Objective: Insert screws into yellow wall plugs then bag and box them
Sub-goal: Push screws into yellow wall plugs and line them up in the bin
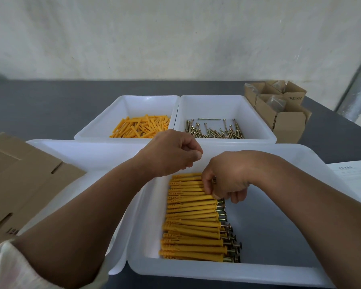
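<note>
Assembly step, judged close to bagging. The right hand (227,178) curled its fingers onto the far end of the row of screw-fitted plugs (194,222) lying in the near white tray (279,274). The left hand (171,155) hovered clenched above the row, with nothing visible in it. The next move probably called for lifting a bundle without scattering the row.

Small packing workshop — sorting bins (125,98) of plugs (141,127) and screws (215,131), cardboard cartons (288,122), bare wall (154,38)

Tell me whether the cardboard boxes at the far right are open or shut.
Open: the cardboard boxes have raised flaps, and clear bags show inside.
</note>
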Motion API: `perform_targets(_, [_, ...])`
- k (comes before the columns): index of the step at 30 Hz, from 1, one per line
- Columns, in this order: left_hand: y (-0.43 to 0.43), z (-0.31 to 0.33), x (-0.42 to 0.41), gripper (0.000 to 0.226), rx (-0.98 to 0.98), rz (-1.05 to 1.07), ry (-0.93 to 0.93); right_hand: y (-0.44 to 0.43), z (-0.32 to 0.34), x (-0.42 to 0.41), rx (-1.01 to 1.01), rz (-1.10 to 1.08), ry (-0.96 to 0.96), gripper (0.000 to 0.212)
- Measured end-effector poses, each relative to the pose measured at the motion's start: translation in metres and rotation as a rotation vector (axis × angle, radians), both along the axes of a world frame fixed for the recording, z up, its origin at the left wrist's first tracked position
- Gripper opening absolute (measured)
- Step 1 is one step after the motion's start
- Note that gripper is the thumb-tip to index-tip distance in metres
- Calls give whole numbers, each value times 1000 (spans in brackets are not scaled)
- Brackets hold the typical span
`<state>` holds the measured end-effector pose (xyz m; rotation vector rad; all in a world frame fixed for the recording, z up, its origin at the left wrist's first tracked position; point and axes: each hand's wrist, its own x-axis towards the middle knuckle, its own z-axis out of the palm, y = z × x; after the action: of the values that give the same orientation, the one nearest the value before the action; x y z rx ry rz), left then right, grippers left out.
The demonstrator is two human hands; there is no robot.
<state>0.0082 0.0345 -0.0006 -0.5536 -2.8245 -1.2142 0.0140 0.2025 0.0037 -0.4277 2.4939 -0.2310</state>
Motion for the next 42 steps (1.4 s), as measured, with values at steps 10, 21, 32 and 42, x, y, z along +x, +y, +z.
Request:
perform_targets(10, [0,-1,0,7,-13,-4,6,-2,0,2,40,24,-22,9])
perform_targets(21, [0,0,1,8,23,14,-6,-3,8,7,83,26,22,18])
perform_targets(32, [-4,12,-7,13,426,242,-75,16,22,-22,-425,-294,834,21])
perform_targets(42, [-60,28,-79,23,457,648,-139,37,-9,-74,15,-303,624,40])
